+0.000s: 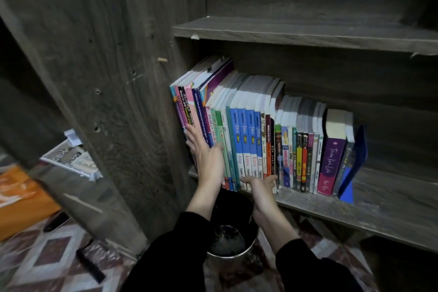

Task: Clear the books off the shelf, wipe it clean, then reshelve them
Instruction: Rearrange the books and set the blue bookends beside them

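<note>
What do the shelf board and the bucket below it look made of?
Shelf: probably laminated board, matte grey-brown, with printed-looking streaky grain and a worn pale front edge. Bucket: likely metal, judging by its shiny silvery rim; the inside looks dark.
</note>
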